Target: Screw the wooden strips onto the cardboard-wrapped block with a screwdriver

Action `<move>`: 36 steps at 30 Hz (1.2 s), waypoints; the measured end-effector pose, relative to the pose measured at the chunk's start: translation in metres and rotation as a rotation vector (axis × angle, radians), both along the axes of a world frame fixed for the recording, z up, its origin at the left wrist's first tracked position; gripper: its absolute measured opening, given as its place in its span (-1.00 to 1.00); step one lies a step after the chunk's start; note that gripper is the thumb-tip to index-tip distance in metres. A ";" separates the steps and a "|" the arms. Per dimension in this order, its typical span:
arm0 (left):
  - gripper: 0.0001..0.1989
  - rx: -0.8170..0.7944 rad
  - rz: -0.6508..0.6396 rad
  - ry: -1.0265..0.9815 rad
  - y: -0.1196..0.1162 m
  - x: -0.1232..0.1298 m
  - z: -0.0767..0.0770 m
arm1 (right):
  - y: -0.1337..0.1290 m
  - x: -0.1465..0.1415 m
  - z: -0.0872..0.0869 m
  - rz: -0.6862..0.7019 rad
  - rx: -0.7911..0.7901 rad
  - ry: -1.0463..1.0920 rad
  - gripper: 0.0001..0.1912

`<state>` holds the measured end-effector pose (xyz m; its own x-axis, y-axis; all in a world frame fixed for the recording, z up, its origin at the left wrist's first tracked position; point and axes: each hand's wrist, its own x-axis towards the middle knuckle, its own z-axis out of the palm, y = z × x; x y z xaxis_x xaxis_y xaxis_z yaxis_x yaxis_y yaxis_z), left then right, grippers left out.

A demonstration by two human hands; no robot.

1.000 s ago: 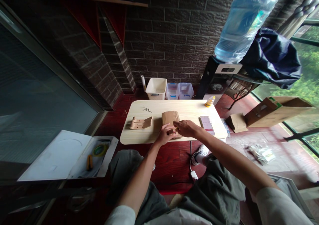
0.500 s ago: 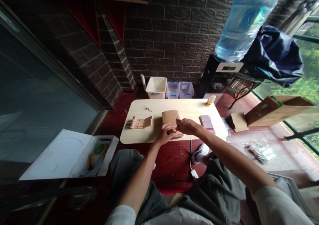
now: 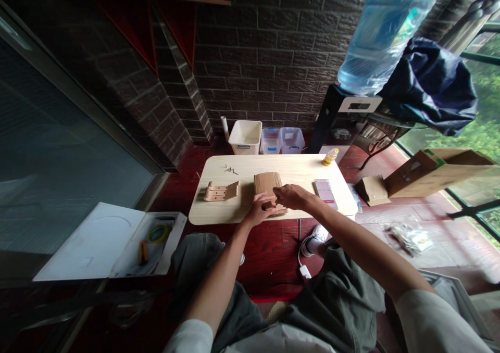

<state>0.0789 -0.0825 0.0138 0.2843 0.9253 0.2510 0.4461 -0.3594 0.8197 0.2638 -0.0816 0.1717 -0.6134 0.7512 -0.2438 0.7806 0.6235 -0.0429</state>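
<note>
A brown wooden piece with a broad, smooth top lies on the pale table, close to its front edge. My left hand is closed around the near left part of it, thumb and fingers against a small wooden part there. Over the right side of the same piece, my right hand is curled into a fist, fingertips down; whatever it pinches is hidden. To the left stands a separate wooden part with several dark holes. Behind that lie several small screws.
A yellow-capped clear bottle and a pale booklet are on the table's right. An open white case with tape inside sits left of my leg. Bins line the wall beside a water dispenser.
My right fist has shifted slightly to the left over the wooden piece. My left hand stays where it was, and the piece has not visibly moved.
</note>
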 end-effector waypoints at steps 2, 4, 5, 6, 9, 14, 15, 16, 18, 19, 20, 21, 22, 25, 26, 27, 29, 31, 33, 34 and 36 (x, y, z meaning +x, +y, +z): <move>-0.51 -0.004 0.002 0.002 0.000 0.000 0.000 | 0.000 0.000 -0.001 -0.012 0.005 -0.007 -0.67; -0.50 -0.010 0.007 0.012 0.000 0.000 0.000 | -0.001 0.000 0.000 -0.021 0.014 -0.014 -0.63; -0.49 -0.012 0.009 0.016 -0.001 0.000 0.000 | -0.002 0.000 0.000 -0.025 0.019 -0.015 -0.61; -0.49 -0.013 0.012 0.019 0.000 0.001 0.000 | -0.003 0.000 0.001 -0.024 0.019 -0.015 -0.59; -0.57 -0.009 0.009 0.021 0.000 0.001 -0.001 | -0.006 -0.001 0.006 0.003 0.009 -0.010 -0.62; -0.80 0.013 -0.021 0.027 0.002 0.001 -0.002 | -0.006 0.000 0.007 0.037 0.016 -0.018 -0.72; -0.78 0.015 -0.022 0.025 0.003 0.001 -0.003 | -0.006 0.000 0.006 0.039 0.015 -0.017 -0.72; -0.75 0.015 -0.021 0.024 0.003 0.001 -0.002 | -0.005 0.000 0.005 0.039 0.012 -0.017 -0.72; -0.67 0.012 -0.013 0.021 0.002 0.001 -0.002 | -0.004 0.000 0.004 0.035 0.004 -0.019 -0.71; -0.63 0.008 -0.008 0.021 0.002 0.001 -0.001 | -0.004 0.000 0.004 0.031 0.002 -0.021 -0.70; -0.59 0.004 -0.005 0.022 0.001 0.001 0.000 | -0.004 0.000 0.004 0.023 0.002 -0.024 -0.69; -0.56 -0.001 -0.002 0.023 0.000 0.001 0.001 | -0.004 0.000 0.004 0.012 0.004 -0.026 -0.68; -0.54 -0.005 0.001 0.024 0.000 0.002 0.002 | -0.004 0.000 0.005 -0.002 0.004 -0.029 -0.68; -0.51 -0.010 0.009 0.033 -0.001 0.002 0.004 | -0.005 -0.002 0.007 -0.045 -0.006 -0.036 -0.67; -0.51 -0.009 0.012 0.035 -0.002 0.002 0.004 | -0.006 -0.002 0.007 -0.052 -0.006 -0.037 -0.66; -0.52 -0.009 0.014 0.035 -0.002 0.002 0.004 | -0.006 -0.002 0.008 -0.052 -0.002 -0.035 -0.64; -0.52 -0.007 0.019 0.029 -0.001 0.003 0.003 | -0.007 -0.003 0.009 -0.041 0.012 -0.031 -0.61; -0.55 -0.003 0.017 0.022 0.000 0.003 0.003 | -0.008 -0.003 0.009 -0.016 0.021 -0.027 -0.61; -0.66 0.007 -0.002 0.025 0.001 0.003 0.003 | -0.008 -0.004 0.008 0.011 0.027 -0.028 -0.65; -0.71 0.011 -0.014 0.029 0.001 0.002 0.003 | -0.008 -0.004 0.007 0.023 0.032 -0.027 -0.67; -0.74 0.017 -0.028 0.031 0.001 0.002 0.002 | -0.007 -0.005 0.005 0.035 0.033 -0.022 -0.69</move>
<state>0.0807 -0.0811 0.0162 0.3184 0.9125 0.2568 0.4609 -0.3858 0.7992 0.2587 -0.0891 0.1771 -0.6342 0.7372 -0.2330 0.7589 0.6512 -0.0054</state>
